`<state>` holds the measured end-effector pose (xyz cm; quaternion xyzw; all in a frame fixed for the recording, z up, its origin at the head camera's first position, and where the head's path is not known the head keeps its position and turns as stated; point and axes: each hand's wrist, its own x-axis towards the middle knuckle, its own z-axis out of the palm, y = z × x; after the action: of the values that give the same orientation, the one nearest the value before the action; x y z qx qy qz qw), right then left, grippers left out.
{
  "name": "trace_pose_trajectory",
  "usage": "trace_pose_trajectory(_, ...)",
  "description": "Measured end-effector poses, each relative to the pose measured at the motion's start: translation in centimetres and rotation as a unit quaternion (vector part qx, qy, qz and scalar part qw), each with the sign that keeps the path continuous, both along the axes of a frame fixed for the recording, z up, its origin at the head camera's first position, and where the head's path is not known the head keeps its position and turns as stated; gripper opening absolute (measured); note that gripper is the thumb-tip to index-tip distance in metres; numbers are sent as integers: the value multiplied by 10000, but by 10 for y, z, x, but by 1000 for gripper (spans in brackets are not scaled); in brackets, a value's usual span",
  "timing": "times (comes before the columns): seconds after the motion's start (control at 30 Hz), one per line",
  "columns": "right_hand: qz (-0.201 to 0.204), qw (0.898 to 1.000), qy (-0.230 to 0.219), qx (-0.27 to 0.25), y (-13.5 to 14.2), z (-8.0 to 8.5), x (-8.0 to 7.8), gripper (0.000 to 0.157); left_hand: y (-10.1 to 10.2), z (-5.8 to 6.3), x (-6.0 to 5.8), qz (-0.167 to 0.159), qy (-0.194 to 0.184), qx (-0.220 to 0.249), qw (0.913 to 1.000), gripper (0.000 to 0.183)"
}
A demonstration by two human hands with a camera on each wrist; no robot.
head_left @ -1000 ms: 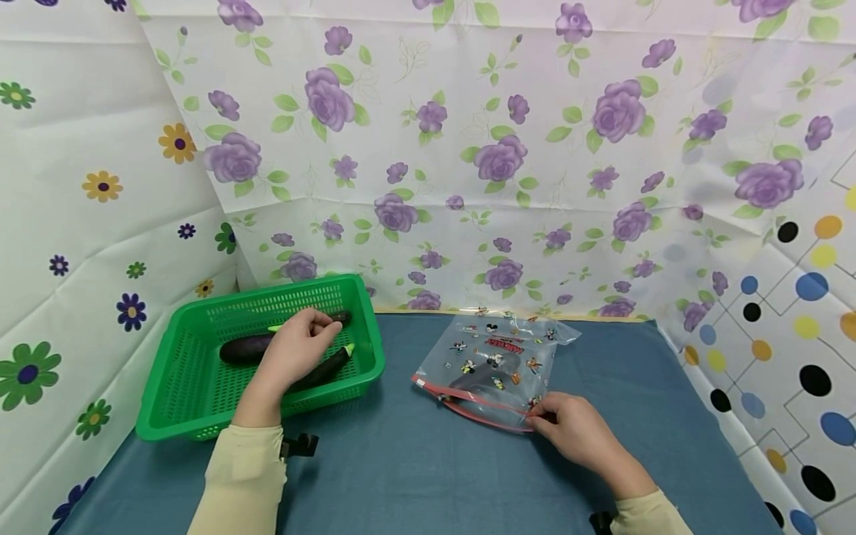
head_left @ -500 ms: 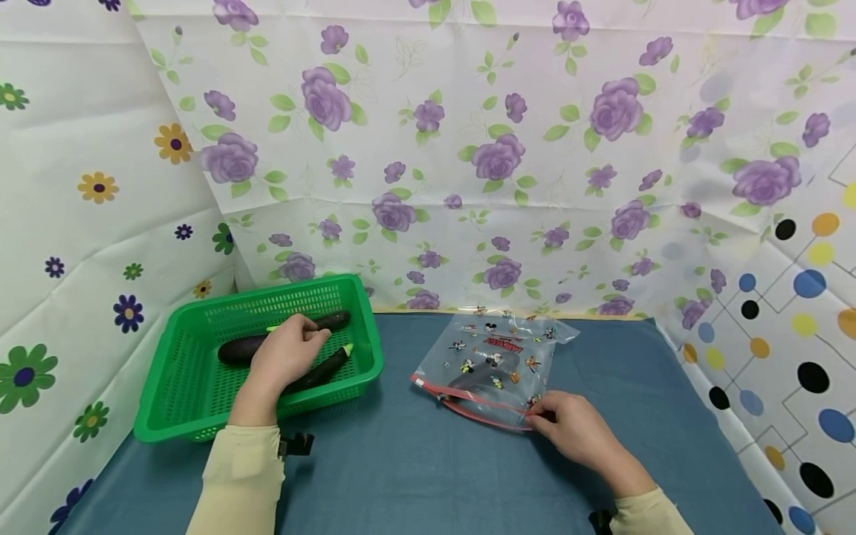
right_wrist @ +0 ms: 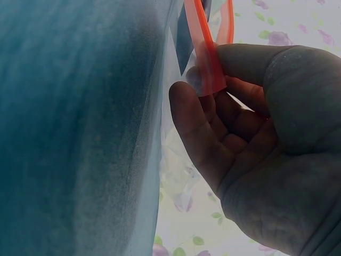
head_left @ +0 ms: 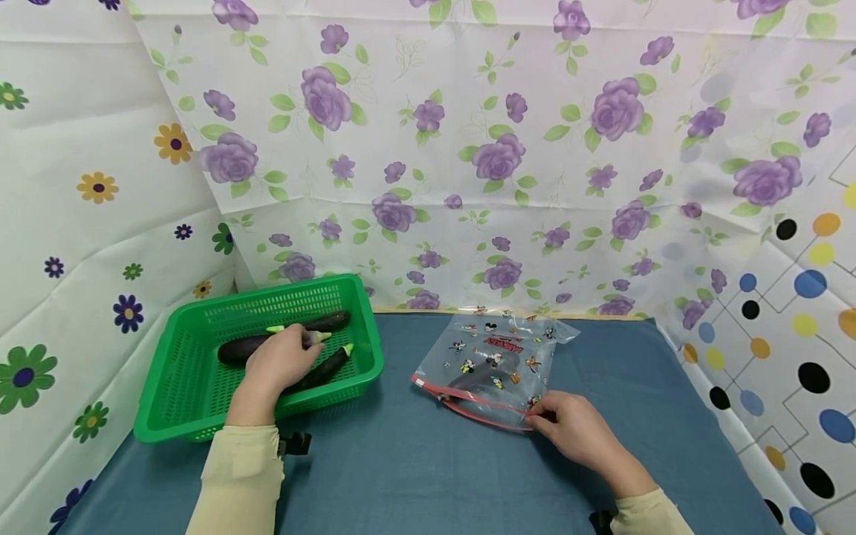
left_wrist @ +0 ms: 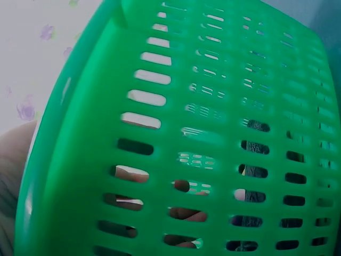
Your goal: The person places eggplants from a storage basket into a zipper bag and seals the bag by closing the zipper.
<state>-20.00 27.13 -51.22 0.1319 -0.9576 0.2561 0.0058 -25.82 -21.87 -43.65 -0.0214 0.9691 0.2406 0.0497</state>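
A green plastic basket on the left contains eggplants. My left hand reaches inside with bent fingers, gripping a dark eggplant near its green stem; its middle is hidden under the hand. Behind lies another eggplant, and a slim eggplant lies in front. In the left wrist view, fingers show partly through the basket's slots. My right hand pinches the red-edged mouth of a clear zip bag at its right corner. A dark elongated shape shows through the bag.
A blue cloth covers the table. Floral sheeting stands behind, with patterned sheets at both sides. The basket's raised walls surround the left hand, and the bag lies flat right of centre.
My left hand has moved slightly left and lower in the basket, uncovering the green stem tip beside its fingers. The right hand and the bag have stayed put.
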Motion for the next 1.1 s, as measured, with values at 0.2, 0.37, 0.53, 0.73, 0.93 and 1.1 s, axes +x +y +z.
trace_pose_trajectory(0.2, -7, 10000, -30, 1, 0, 0, -1, 13, 0, -3, -2, -178, -264, -150, 9994, 54)
trace_pose_trajectory(0.37, -6, 10000, -17, 8, 2, 0, -1, 12, 1, -2, -2, -293, -380, -266, 9985, 61)
trace_pose_trajectory(0.53, 13, 10000, -9, -28, 5, -1, -1, 11, 2, -5, -2, -358, -467, -429, 9973, 66)
trace_pose_trajectory(0.73, 98, 9999, -83, -73, 5, -2, -2, 10, 1, -8, -2, -425, -524, -563, 9961, 70)
trace_pose_trajectory(0.93, 198, 9998, 69, -43, 3, -1, -6, 10, -3, -10, 3, -394, -591, -554, 9959, 70)
trace_pose_trajectory(1.1, 285, 9996, 59, -10, 2, -1, -5, 9, -5, -14, 6, -438, -770, -520, 9947, 69)
